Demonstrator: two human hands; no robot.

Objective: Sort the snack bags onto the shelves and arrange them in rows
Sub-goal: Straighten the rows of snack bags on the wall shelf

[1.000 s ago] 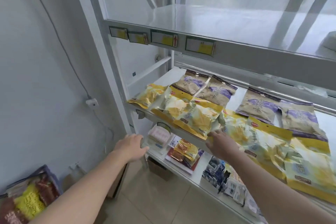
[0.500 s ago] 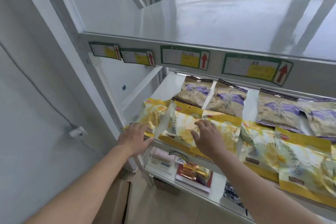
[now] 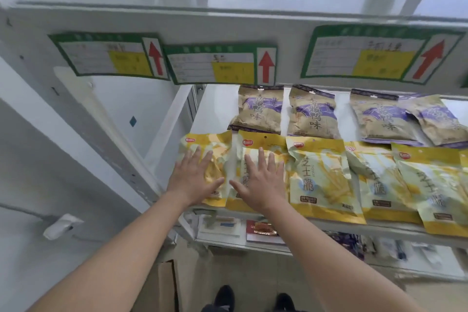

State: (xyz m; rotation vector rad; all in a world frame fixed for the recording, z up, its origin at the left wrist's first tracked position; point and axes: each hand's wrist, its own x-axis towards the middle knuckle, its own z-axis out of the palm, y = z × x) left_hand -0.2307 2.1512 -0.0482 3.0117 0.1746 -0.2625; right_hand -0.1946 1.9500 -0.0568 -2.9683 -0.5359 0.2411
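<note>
The shelf (image 3: 215, 111) carries brown-purple snack bags (image 3: 314, 114) along its back edge and yellow snack bags (image 3: 321, 175) along its front edge. At the front left corner, the left hand (image 3: 193, 178) and right hand (image 3: 262, 183) press flat, fingers spread, on two yellow bags. A careless pull could drag one off.

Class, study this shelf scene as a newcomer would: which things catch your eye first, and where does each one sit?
Two flat hands stand out at the front of the middle shelf: the left hand on the leftmost yellow bag, the right hand on the yellow bag beside it. Behind them runs a row of brown-and-purple bags. Above, green-bordered labels with red arrows line the upper shelf edge.
</note>
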